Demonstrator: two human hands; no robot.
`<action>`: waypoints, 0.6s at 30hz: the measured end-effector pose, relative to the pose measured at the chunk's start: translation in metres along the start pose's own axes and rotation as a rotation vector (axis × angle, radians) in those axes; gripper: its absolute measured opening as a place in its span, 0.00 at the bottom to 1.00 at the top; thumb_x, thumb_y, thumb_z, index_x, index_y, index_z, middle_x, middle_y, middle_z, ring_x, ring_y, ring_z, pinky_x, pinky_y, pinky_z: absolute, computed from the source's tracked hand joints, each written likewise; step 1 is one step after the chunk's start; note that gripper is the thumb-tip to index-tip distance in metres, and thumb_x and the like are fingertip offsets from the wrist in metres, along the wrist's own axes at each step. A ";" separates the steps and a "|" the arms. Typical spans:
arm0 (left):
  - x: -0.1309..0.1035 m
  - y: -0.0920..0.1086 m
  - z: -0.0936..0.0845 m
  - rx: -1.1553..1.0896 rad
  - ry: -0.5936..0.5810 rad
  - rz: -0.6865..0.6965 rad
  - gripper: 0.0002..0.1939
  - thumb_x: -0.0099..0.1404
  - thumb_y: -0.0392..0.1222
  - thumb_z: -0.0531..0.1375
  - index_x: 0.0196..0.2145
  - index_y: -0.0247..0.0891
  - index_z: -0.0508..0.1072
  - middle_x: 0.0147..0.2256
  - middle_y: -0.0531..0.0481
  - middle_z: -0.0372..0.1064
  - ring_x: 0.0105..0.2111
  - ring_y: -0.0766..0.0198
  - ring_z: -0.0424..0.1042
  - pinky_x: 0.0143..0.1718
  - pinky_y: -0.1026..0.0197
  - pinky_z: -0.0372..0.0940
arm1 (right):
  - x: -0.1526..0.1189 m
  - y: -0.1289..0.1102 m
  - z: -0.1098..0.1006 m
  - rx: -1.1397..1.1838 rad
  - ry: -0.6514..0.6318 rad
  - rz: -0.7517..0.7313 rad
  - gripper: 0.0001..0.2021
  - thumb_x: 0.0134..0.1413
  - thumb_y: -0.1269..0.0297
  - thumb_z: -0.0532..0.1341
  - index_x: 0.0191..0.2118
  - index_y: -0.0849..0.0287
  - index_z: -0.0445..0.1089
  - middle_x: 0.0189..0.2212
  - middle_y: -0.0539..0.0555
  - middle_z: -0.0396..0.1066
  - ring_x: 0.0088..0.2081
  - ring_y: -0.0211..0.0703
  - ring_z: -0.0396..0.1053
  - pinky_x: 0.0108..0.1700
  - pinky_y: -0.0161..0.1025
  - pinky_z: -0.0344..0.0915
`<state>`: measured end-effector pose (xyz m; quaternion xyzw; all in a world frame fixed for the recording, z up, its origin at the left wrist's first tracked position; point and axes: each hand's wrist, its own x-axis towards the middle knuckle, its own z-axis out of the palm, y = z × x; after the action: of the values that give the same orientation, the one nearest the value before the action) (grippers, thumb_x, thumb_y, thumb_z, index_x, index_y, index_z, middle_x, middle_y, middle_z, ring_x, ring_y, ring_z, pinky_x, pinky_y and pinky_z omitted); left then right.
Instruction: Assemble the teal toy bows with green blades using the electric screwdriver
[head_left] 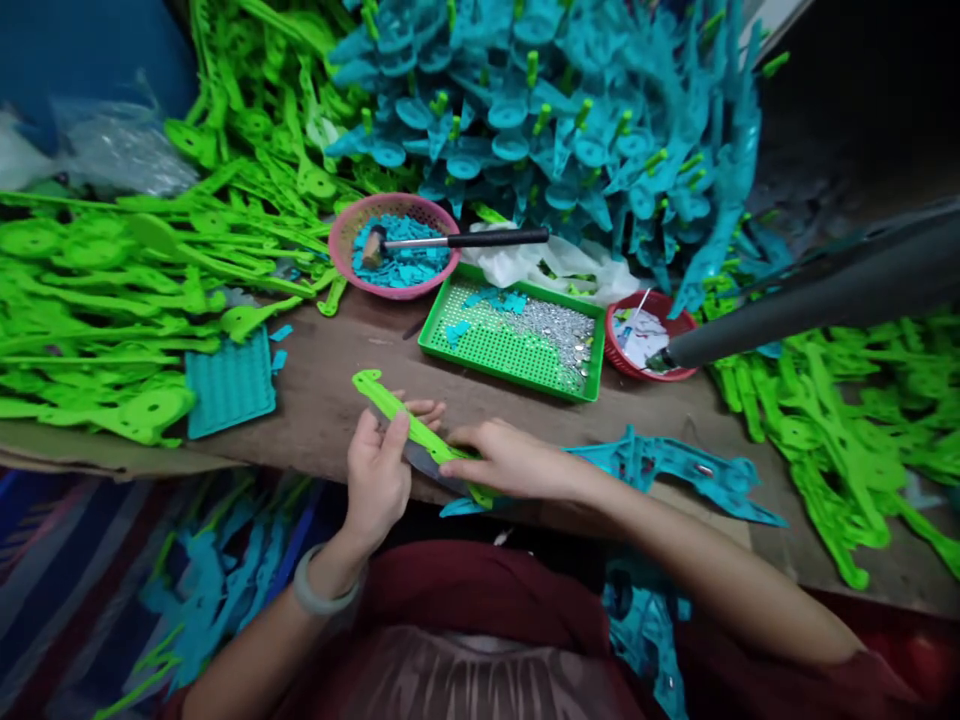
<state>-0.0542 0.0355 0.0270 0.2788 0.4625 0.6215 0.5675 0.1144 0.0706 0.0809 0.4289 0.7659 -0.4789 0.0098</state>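
Note:
A long lime-green plastic part [405,420] is held slantwise above the table's near edge. My left hand [381,475] grips its middle, thumb on top. Around its lower end, my right hand [506,458] is closed. A flat dark grey piece [431,462] shows under the part between my hands; its kind is unclear. Just right of my right hand, partly behind the forearm, a long blue plastic part [660,460] lies on the table.
Beyond my hands are a green tray [480,350] of small metal pieces, a pink basket [349,270] with a hammer [450,240] across it, and a red basket [656,374]. Green parts [97,300] pile up left, blue parts [540,120] behind. A dark grey pole [810,285] slants in from the right.

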 end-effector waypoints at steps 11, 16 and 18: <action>0.002 0.011 -0.033 0.451 -0.139 -0.199 0.22 0.57 0.55 0.72 0.41 0.37 0.78 0.39 0.47 0.80 0.39 0.59 0.78 0.42 0.60 0.72 | 0.004 0.016 0.006 0.127 0.078 -0.112 0.14 0.65 0.56 0.62 0.36 0.63 0.76 0.27 0.49 0.71 0.28 0.35 0.64 0.33 0.34 0.51; 0.031 0.030 -0.019 0.305 0.016 -0.113 0.26 0.56 0.62 0.69 0.41 0.37 0.78 0.36 0.47 0.79 0.36 0.59 0.78 0.39 0.59 0.73 | 0.007 0.018 0.002 0.149 0.077 -0.144 0.13 0.65 0.58 0.62 0.34 0.62 0.74 0.25 0.47 0.67 0.28 0.34 0.62 0.32 0.34 0.50; 0.047 0.032 -0.012 0.295 0.051 -0.062 0.27 0.54 0.63 0.70 0.39 0.36 0.78 0.34 0.47 0.78 0.35 0.59 0.78 0.38 0.59 0.73 | 0.013 0.017 0.001 0.141 0.088 -0.145 0.13 0.65 0.57 0.62 0.34 0.62 0.75 0.25 0.47 0.68 0.28 0.34 0.62 0.32 0.35 0.50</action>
<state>-0.0888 0.0800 0.0417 0.3286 0.5716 0.5359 0.5274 0.1169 0.0814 0.0623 0.3928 0.7590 -0.5116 -0.0885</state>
